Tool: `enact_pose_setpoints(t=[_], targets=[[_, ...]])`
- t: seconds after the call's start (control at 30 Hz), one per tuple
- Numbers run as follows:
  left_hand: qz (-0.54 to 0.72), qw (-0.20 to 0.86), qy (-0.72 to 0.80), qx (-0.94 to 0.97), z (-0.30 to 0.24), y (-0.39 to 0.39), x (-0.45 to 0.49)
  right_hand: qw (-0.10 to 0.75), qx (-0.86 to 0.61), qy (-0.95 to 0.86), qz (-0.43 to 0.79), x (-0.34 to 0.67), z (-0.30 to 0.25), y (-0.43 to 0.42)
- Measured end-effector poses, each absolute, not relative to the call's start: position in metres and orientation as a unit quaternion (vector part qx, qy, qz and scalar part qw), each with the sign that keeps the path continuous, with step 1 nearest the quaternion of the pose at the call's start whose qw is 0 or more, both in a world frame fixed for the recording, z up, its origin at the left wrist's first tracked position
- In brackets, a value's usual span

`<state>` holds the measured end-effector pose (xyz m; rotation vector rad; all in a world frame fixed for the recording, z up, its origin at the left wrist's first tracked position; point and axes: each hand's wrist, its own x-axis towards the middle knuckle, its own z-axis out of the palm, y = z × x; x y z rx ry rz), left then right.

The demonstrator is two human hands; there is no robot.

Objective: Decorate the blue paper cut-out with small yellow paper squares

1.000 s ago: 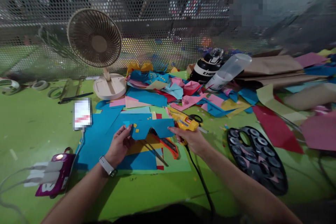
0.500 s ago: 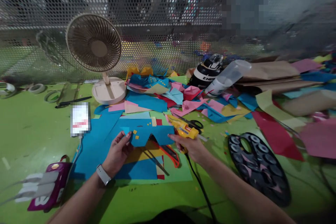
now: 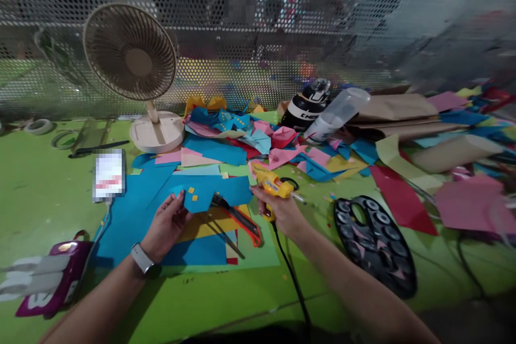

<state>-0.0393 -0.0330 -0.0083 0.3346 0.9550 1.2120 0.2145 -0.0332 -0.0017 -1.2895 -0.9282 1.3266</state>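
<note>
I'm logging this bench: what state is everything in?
Blue paper piece: pinched by left hand
Glue gun: held in right hand
Fan: upright; spinning unclear
Phone: screen lit, cable attached
Power strip: plugs inserted, light glowing
Black bottle: lid on
Orange cutter: lying down, blade unclear

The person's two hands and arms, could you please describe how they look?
The left hand and right hand wear no gloves, and no sleeves show. A wristwatch with a pale grey strap and dark case circles the left wrist.
</note>
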Motion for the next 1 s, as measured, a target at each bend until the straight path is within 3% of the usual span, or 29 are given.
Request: enact_pose_setpoints(t=[0.27, 0.53, 0.73, 1.0], targets=[[0.558, 0.697, 0.421, 0.159, -0.007, -0.035, -0.036, 0.535, -0.505, -0.436, 0.518, 0.218, 0.004, -0.045], [0.569, 0.698, 0.403, 0.162, -0.015, -0.034, -0.035, 0.611, -0.468, -0.469, 0.434, 0.220, 0.009, -0.059], [0.571, 0.700, 0.390, 0.181, -0.019, -0.034, -0.034, 0.471, -0.464, -0.512, 0.548, 0.200, 0.016, -0.076], [0.579, 0.689, 0.395, 0.184, -0.019, -0.033, -0.033, 0.364, -0.472, -0.539, 0.595, 0.188, 0.028, -0.071]])
